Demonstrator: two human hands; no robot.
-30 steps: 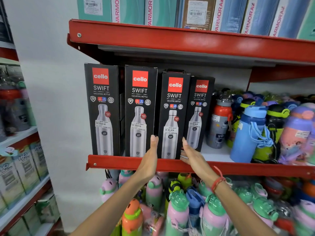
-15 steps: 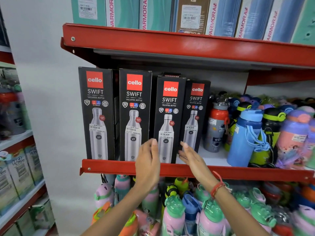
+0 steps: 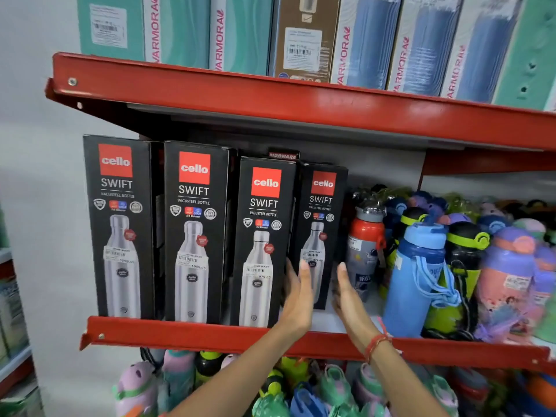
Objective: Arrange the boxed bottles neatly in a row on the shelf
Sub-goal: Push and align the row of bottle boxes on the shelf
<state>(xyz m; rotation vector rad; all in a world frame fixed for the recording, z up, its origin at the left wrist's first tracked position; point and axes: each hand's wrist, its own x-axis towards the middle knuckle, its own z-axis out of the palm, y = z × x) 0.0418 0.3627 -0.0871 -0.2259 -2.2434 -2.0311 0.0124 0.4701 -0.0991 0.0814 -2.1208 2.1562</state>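
Observation:
Several black boxed bottles stand upright on the red shelf (image 3: 186,337). The leftmost box (image 3: 120,227), the second box (image 3: 195,233) and the third box (image 3: 261,242) line up at the shelf's front lip. The fourth box (image 3: 323,218) sits farther back. My left hand (image 3: 298,299) is flat, fingers up, at the fourth box's lower left side. My right hand (image 3: 349,296), with a red thread on the wrist, is flat at its lower right side. The box stands between my two palms; I cannot tell if they press on it.
Loose bottles crowd the shelf right of the boxes: a red-and-grey one (image 3: 365,248) and a blue one (image 3: 418,281) nearest. Teal and blue cartons (image 3: 370,40) fill the shelf above. Coloured bottles (image 3: 270,389) pack the shelf below. A white wall (image 3: 39,176) is left.
Both hands have moved right, from around the third box to either side of the fourth box. The view has moved closer to the shelf.

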